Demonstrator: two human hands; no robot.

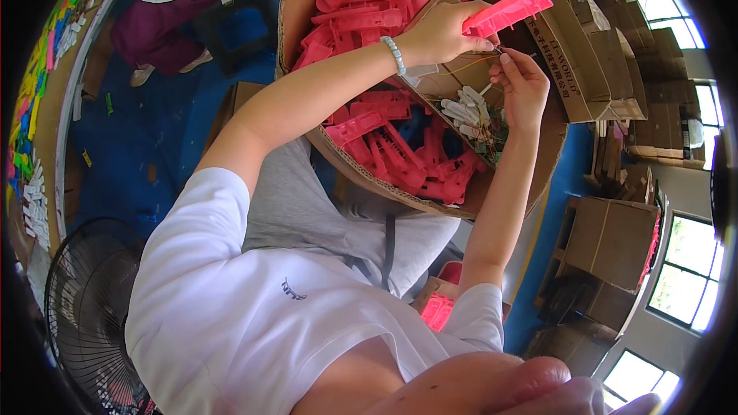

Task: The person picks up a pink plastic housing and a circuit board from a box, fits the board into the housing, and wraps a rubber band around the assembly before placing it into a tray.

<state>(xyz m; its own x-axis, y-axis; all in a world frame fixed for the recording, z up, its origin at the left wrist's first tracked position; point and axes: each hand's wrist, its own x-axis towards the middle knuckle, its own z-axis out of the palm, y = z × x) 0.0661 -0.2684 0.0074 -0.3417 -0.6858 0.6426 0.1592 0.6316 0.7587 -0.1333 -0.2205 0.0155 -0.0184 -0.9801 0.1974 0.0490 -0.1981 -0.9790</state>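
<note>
My left hand [444, 37], with a beaded bracelet on its wrist, grips a long pink plastic shell [511, 11] that tilts up to the right. Close beneath the shell, my right hand [524, 86] is closed in a pinch at a small dark piece, too small to name. A thin yellow wire [461, 67] runs beside the fingertips. Both hands are over a big cardboard box [290, 11]. Many similar pink shells [384, 155] are heaped in it. White plastic pieces [465, 110] and small green parts with wires [488, 144] lie in a cardboard section below my hands.
A long open carton [550, 38] rests at the box's right side. Stacked cardboard boxes [607, 242] stand farther right. At left are a black fan [92, 300], a table edge [65, 119] with colourful pieces, and a seated person [173, 0] by a dark stool [242, 11].
</note>
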